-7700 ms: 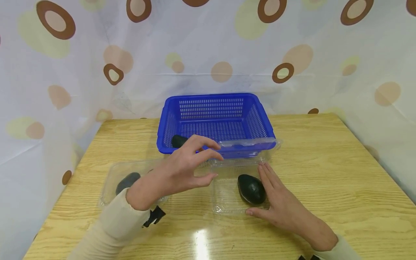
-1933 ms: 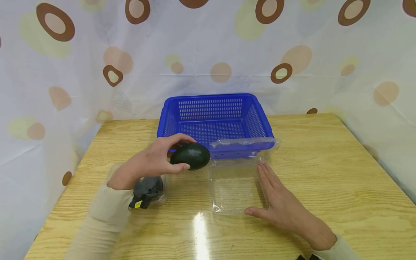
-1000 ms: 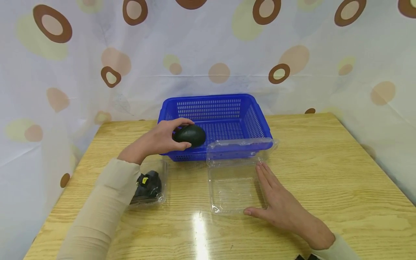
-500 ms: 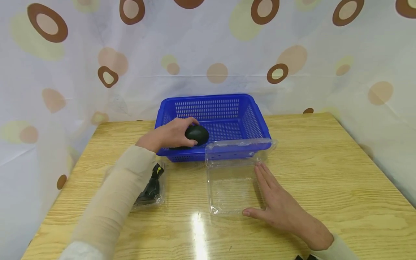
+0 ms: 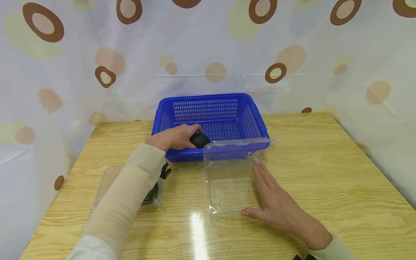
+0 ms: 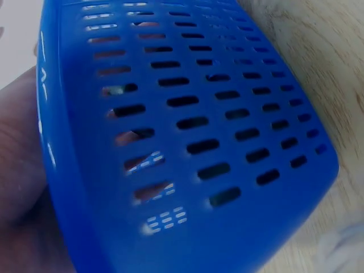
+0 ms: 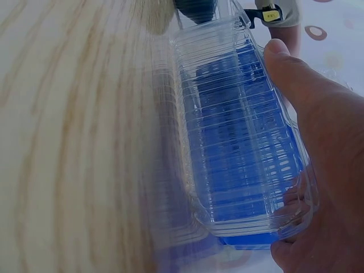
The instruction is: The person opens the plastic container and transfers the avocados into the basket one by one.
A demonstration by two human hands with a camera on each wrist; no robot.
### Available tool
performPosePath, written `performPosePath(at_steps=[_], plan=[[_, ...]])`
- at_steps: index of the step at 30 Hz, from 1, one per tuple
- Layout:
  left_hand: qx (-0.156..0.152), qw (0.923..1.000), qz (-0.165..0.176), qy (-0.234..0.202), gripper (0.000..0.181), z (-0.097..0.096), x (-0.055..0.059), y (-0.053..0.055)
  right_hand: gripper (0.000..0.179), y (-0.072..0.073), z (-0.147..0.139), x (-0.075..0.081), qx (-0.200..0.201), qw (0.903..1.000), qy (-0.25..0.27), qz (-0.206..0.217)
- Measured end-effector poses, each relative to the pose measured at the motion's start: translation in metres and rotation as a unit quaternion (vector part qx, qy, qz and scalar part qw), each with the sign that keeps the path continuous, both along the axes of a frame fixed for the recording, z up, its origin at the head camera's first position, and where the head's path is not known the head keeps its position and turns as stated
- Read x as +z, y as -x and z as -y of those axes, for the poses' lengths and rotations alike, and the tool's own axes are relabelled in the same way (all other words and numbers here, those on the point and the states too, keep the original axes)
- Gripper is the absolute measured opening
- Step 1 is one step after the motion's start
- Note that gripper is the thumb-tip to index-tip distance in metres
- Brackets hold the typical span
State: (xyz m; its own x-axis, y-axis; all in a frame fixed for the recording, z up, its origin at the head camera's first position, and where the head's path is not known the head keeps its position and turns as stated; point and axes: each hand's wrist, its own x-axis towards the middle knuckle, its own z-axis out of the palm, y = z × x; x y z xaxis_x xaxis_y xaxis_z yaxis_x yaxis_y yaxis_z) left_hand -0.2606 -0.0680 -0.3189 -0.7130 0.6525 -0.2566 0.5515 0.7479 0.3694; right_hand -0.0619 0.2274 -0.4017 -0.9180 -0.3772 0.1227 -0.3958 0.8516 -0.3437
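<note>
My left hand (image 5: 178, 137) reaches over the front left rim of the blue plastic basket (image 5: 208, 97). It grips a dark green avocado (image 5: 200, 141) low inside, with thumb and fingers on either side. In the left wrist view the basket wall (image 6: 170, 136) hides most of that hand. My right hand (image 5: 279, 202) rests along the right side of a clear plastic clamshell container (image 5: 227, 195), fingers at the back corner and thumb at the front. Its lid (image 5: 238, 146) stands raised against the basket, and nothing lies in its tray.
Left of it, partly under my left forearm, a second clear container (image 5: 107, 180) holds something dark green (image 5: 151, 195). The wooden table (image 5: 325, 162) stretches right, and a patterned cloth (image 5: 217, 47) hangs behind the basket.
An avocado that lay in the right-hand container earlier is gone from it. My left hand has carried the avocado up over the rim and lowered it into the basket. The right hand keeps its place.
</note>
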Motion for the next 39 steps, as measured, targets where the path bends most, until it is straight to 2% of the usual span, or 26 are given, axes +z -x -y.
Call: performPosePath(at_steps=[4, 11, 16, 24, 29, 39], plan=[[0.006, 0.9996, 0.013, 0.025, 0.049, -0.002, 0.000, -0.001, 0.118, 0.000, 0.000, -0.001, 0.001, 1.0000, 0.000, -0.002], [0.020, 0.9968, 0.060, 0.049, 0.043, -0.006, 0.000, 0.002, 0.118, 0.001, 0.000, -0.001, 0.004, 1.0000, -0.001, -0.008], [0.024, 0.9955, 0.059, 0.070, 0.044, -0.010, 0.001, 0.003, 0.118, 0.001, 0.000, 0.001, 0.002, 1.0000, -0.004, -0.005], [0.007, 0.9925, 0.044, 0.114, 0.050, -0.013, 0.004, 0.002, 0.119, 0.000, 0.001, 0.002, 0.000, 1.0000, -0.005, 0.001], [0.007, 0.9956, 0.031, 0.088, 0.058, -0.006, 0.010, -0.002, 0.119, 0.000, 0.002, 0.003, 0.000, 0.9999, -0.010, -0.003], [0.028, 0.9993, 0.016, 0.022, 0.057, 0.010, 0.020, -0.015, 0.119, 0.000, 0.002, 0.002, 0.002, 1.0000, 0.000, -0.006]])
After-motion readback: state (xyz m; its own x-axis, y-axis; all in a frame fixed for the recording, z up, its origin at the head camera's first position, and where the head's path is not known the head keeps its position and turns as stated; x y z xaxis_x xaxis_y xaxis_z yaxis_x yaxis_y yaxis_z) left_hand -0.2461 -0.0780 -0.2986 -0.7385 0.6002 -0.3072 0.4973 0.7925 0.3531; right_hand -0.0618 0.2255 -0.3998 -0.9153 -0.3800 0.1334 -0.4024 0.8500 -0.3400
